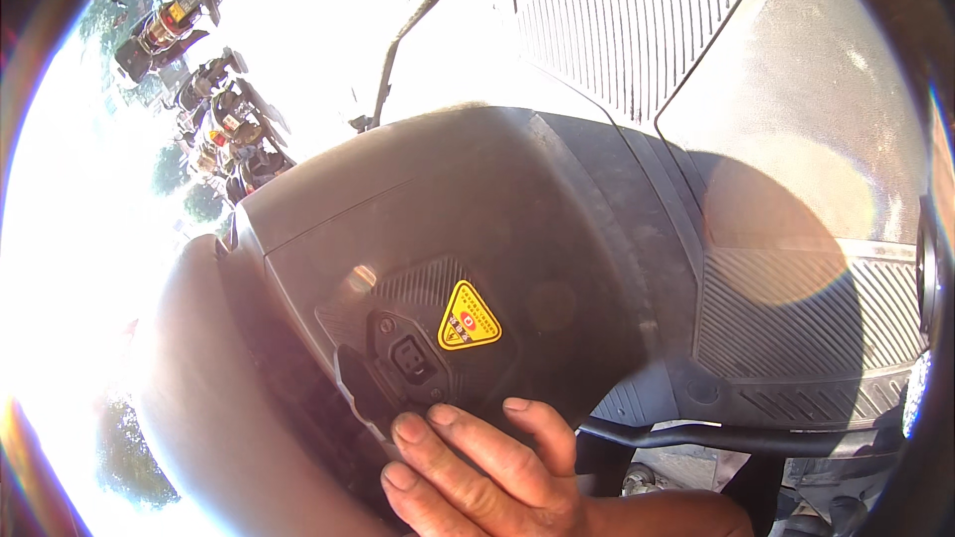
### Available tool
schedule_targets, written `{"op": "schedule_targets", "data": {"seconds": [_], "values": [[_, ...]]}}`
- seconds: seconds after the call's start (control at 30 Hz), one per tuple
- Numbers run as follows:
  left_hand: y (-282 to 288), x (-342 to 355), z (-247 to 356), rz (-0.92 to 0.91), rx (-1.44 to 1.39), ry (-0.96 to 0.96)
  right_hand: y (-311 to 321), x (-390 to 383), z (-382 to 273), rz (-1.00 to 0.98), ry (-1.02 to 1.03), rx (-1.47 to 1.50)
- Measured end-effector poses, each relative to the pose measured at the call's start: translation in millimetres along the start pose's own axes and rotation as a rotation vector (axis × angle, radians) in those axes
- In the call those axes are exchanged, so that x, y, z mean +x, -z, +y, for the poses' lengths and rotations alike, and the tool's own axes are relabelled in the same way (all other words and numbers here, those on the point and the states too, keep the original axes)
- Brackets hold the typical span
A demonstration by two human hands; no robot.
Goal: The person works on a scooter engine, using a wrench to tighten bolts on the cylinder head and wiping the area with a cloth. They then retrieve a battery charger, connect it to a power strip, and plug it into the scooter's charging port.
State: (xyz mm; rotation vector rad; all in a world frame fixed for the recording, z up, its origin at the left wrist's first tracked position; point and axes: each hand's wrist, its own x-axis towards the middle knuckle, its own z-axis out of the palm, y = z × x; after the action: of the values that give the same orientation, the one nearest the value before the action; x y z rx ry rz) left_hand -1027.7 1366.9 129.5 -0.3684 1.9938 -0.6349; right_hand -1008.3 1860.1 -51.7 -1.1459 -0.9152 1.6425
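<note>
My right hand point(487, 482) comes in at the bottom, its back turned up. Its fingers are apart and slightly bent, tips against or close to the dark plastic panel point(557, 268) of a scooter below the seat. Just above the fingertips is a charging socket point(410, 358) with several contact slots, uncovered. A dark, thin cover flap point(363, 393) stands swung out on the socket's left side, its lower end close to my fingers. Whether they touch it, I cannot tell. Right of the socket sticks a yellow triangular warning label point(468, 318). My left hand is out of view.
The scooter's rounded seat point(199, 368) rises on the left. A ribbed footboard point(776, 323) spreads to the right, partly in shadow. A black cable point(418, 25) hangs at the top. Several parked scooters point(229, 129) stand in the upper left, amid strong glare.
</note>
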Motion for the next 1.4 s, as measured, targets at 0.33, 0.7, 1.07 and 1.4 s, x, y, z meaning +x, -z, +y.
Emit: {"op": "schedule_targets", "data": {"seconds": [0.33,0.7,1.07,1.4], "values": [[11,-10,3,0.004,-0.056,0.007,-1,11,28,0.090,0.200,0.016],[22,61,-34,-0.014,0.101,-0.294,60,4,58,-0.120,0.029,-0.094],[46,110,-75,-0.046,-0.292,-0.256,57,-169,7,0.221,-0.240,-0.308],[68,111,-94,-0.106,-0.268,-0.511,98,-357,-59,0.093,-0.321,-0.686]]}}
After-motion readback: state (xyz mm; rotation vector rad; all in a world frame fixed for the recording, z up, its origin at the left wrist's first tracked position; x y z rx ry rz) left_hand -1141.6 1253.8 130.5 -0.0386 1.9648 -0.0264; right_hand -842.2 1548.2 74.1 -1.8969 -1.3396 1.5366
